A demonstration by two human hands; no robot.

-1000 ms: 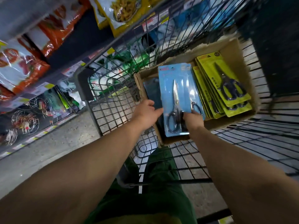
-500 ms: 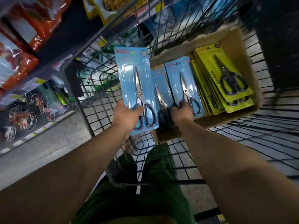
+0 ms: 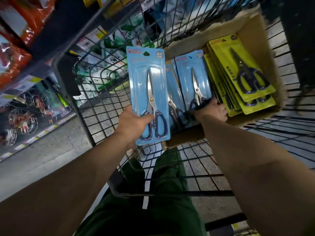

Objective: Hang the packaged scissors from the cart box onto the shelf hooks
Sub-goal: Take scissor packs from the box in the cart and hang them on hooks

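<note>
My left hand (image 3: pixel 132 124) grips the lower end of a blue scissors pack (image 3: pixel 148 82), held upright above the cart, just left of the cardboard box (image 3: pixel 254 31). In the box stand more blue packs (image 3: pixel 192 74) and a stack of yellow scissors packs (image 3: pixel 238 70). My right hand (image 3: pixel 210 109) reaches into the box and grips the bottom of a blue pack there, fingers curled around its lower edge.
The box sits inside a black wire cart (image 3: pixel 102 106). Shelves with red and orange bagged goods (image 3: pixel 15 53) and wire items (image 3: pixel 22 120) run along the left. Grey floor (image 3: pixel 42 155) lies below, and my green trousers (image 3: pixel 139 210) show under the cart handle.
My left hand lifted one blue pack out of the box and now holds it higher and upright. My right hand shifted right onto another blue pack in the box.
</note>
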